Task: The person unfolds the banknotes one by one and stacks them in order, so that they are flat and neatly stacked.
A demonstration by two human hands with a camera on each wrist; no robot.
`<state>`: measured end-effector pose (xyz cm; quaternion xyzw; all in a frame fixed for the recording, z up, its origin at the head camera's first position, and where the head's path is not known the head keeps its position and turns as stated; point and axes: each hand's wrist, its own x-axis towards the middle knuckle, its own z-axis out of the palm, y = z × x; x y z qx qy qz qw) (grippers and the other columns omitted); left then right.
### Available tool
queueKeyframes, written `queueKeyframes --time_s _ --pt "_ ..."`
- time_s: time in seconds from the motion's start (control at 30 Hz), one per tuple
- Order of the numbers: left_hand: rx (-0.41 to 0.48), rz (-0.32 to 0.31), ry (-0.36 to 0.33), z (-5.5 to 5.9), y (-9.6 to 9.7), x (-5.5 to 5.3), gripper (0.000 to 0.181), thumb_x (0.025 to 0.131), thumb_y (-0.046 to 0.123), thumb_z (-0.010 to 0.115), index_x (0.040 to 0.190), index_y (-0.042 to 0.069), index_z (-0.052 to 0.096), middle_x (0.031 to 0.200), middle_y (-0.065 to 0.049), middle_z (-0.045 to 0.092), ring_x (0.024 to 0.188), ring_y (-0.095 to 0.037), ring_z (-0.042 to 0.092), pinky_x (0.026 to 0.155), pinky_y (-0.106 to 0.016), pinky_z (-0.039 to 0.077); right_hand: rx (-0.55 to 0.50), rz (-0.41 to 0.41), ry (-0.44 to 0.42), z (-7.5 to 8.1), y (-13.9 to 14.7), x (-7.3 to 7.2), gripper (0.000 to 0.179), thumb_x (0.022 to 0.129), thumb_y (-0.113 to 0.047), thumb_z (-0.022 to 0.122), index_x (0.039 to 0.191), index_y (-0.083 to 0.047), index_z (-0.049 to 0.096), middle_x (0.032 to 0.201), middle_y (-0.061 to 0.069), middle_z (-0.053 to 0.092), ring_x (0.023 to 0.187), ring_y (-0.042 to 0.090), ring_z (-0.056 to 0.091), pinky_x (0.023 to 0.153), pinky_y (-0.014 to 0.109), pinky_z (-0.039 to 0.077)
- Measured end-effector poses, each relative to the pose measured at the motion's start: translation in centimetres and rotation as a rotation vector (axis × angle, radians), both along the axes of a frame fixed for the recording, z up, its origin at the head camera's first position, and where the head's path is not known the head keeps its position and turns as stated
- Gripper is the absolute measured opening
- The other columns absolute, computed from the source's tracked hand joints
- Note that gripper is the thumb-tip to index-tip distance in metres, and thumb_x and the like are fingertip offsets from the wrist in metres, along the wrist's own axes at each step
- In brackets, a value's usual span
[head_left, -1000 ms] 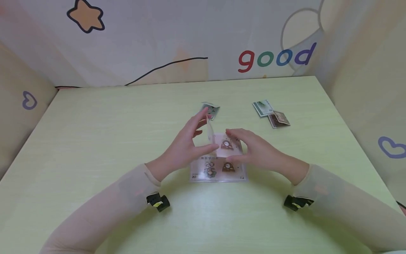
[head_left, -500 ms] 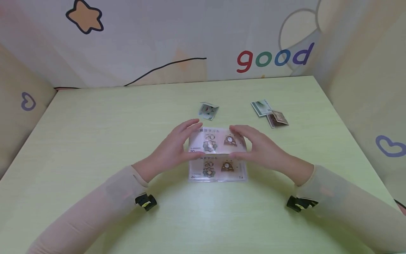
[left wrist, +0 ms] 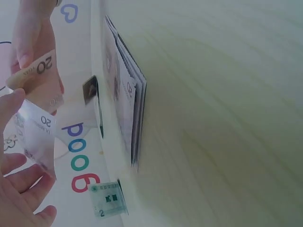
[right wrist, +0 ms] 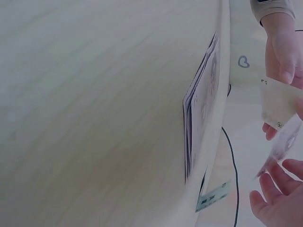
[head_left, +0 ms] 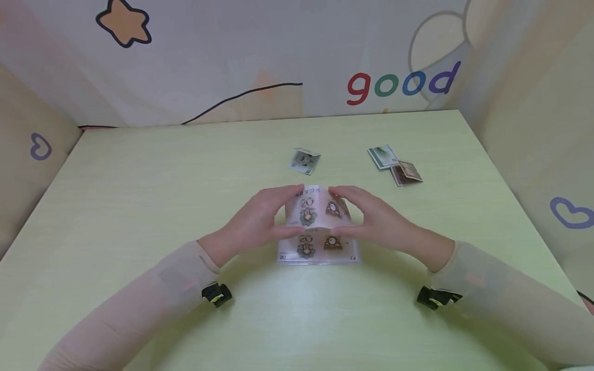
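A play banknote marked 20 [head_left: 320,203] is raised between both hands, its ends bent back and its middle bowed toward me. My left hand [head_left: 250,216] pinches its left end, fingers along the top edge and thumb at the bottom edge. At the other end, my right hand [head_left: 382,219] grips it the same way. Below lies a stack of similar notes [head_left: 320,257] on the table, partly covered by the raised note in the head view. Seen from the left wrist, the stack [left wrist: 125,104] shows several layers, and the held note [left wrist: 35,127] curves in two.
A folded greenish note [head_left: 304,162] rests beyond the hands. Farther right, another folded green note [head_left: 383,156] touches a folded brown note [head_left: 406,173]. Patterned cloth [head_left: 209,56] rises behind the pale green table [head_left: 139,180].
The note was first bent up on its left side, then spread wide between the hands. Now the hands have drawn closer together and the note bows.
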<state>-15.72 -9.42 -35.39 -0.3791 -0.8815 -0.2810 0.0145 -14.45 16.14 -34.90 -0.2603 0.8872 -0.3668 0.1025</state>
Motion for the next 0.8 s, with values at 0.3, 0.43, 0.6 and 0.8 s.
queueKeyframes --time_s 0.3,0.43,0.6,0.8 --pt "-0.024 -0.019 -0.024 0.27 0.33 0.38 0.076 0.080 0.038 0.073 0.139 0.001 0.040 0.138 -0.010 0.044 0.121 -0.023 0.047 0.100 -0.036 0.039 0.016 0.039 0.023 0.04 -0.25 0.11 0.079 0.079 -0.028 0.075 0.143 -0.007 0.035 0.144 0.011 0.036 0.132 0.029 0.032 0.104 0.050 0.030" --pt "-0.067 -0.013 0.001 0.27 0.24 0.50 0.075 0.079 0.039 0.073 0.136 -0.001 0.044 0.132 -0.010 0.047 0.113 -0.020 0.050 0.095 -0.031 0.043 0.055 0.045 0.038 0.13 -0.12 0.23 0.078 0.080 -0.029 0.075 0.143 -0.006 0.035 0.144 0.012 0.036 0.132 0.030 0.032 0.105 0.050 0.029" --pt "-0.162 0.013 0.017 0.19 0.17 0.59 0.075 0.077 0.044 0.074 0.132 0.000 0.048 0.125 -0.010 0.051 0.107 -0.019 0.052 0.090 -0.031 0.046 0.115 0.047 0.032 0.07 -0.03 0.30 0.075 0.082 -0.028 0.072 0.143 -0.005 0.035 0.145 0.013 0.035 0.133 0.031 0.031 0.105 0.050 0.028" --pt "-0.282 0.019 0.024 -0.06 0.32 0.61 0.074 0.077 0.046 0.072 0.131 0.001 0.051 0.122 -0.009 0.053 0.103 -0.020 0.054 0.089 -0.031 0.046 0.175 0.052 0.020 -0.21 -0.02 0.48 0.073 0.082 -0.030 0.072 0.141 -0.003 0.039 0.144 0.014 0.037 0.132 0.032 0.031 0.106 0.049 0.028"
